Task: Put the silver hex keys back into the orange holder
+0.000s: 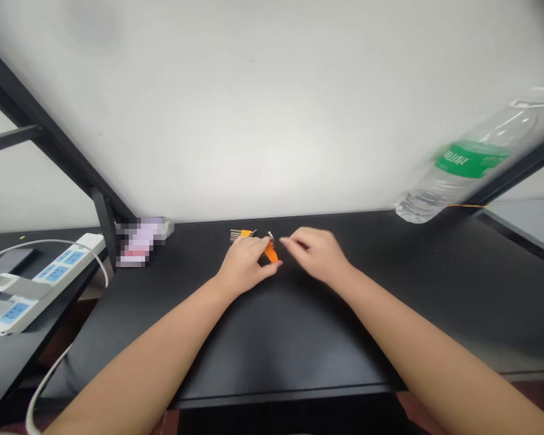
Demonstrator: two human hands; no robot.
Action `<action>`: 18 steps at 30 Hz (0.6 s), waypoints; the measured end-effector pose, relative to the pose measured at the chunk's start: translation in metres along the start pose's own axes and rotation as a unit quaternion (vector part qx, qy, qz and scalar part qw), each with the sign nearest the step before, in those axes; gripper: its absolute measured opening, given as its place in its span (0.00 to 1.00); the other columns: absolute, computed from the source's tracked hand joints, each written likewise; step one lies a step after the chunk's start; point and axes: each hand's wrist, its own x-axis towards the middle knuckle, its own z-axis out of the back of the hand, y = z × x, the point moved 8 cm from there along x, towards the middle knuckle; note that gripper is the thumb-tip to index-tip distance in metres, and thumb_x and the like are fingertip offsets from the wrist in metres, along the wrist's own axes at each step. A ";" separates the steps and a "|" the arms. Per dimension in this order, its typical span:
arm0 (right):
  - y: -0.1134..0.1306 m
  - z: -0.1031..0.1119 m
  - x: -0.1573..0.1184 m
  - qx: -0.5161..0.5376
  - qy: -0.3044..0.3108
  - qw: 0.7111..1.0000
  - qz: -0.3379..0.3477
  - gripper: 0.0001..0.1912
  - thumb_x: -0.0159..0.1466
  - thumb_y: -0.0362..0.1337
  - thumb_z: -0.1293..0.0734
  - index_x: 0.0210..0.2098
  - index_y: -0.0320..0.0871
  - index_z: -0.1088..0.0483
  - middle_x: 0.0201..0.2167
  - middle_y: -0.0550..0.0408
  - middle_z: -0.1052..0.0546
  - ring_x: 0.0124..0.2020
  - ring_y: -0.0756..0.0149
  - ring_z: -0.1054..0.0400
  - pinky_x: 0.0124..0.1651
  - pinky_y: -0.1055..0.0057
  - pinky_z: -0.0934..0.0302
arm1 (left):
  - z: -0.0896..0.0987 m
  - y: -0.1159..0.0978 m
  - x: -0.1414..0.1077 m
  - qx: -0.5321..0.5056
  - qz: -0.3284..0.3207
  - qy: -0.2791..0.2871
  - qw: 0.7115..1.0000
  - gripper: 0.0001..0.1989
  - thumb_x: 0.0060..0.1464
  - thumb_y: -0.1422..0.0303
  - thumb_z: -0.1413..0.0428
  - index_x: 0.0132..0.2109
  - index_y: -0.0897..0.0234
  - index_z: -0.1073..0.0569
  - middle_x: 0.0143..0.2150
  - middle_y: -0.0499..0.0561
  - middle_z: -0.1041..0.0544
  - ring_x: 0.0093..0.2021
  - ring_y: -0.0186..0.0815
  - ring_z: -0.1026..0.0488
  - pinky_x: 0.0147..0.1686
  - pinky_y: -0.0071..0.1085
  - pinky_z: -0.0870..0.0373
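Note:
My left hand (245, 260) is closed around an orange holder with thin metal rods, which looks like a hex key set (271, 252). Several rods stick out to the left of the fingers, and a short metal piece points up on the right. The fingers cover the middle of the set. Just to the right, my right hand (317, 254) is curled with thumb and forefinger pinched together near the set's right end. Whether anything sits in that pinch is too small to tell. Both hands are above the black table (281, 338), near its back.
A large clear water bottle (471, 158) with a green label stands at the back right by the wall. On the left are a partly blurred pink package (138, 241) and, beyond a black metal frame (72, 145), a white power strip (49, 284) with a white cable (49, 377).

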 end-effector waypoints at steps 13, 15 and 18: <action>-0.109 -0.022 0.009 -0.057 0.125 0.985 -0.102 0.14 0.69 0.39 0.33 0.50 0.46 0.20 0.48 0.48 0.22 0.44 0.61 0.26 0.51 0.67 0.34 | -0.004 0.005 0.000 -0.009 0.030 0.027 0.999 0.13 0.60 0.56 0.37 0.40 0.59 0.28 0.35 0.49 0.23 0.36 0.39 0.27 0.42 0.38 0.29; -0.101 -0.025 0.009 -0.070 0.135 0.984 -0.092 0.12 0.68 0.36 0.33 0.47 0.44 0.19 0.46 0.48 0.22 0.42 0.62 0.26 0.50 0.67 0.34 | -0.004 0.005 0.000 -0.007 0.032 0.028 0.999 0.12 0.60 0.56 0.38 0.40 0.59 0.28 0.34 0.49 0.23 0.36 0.39 0.27 0.41 0.37 0.30; -0.087 -0.027 0.007 -0.076 0.147 0.982 -0.088 0.10 0.68 0.34 0.33 0.44 0.43 0.19 0.43 0.49 0.21 0.41 0.61 0.26 0.48 0.68 0.35 | -0.004 0.006 0.000 -0.006 0.035 0.028 0.999 0.13 0.60 0.56 0.37 0.39 0.59 0.29 0.34 0.49 0.23 0.36 0.39 0.26 0.41 0.37 0.30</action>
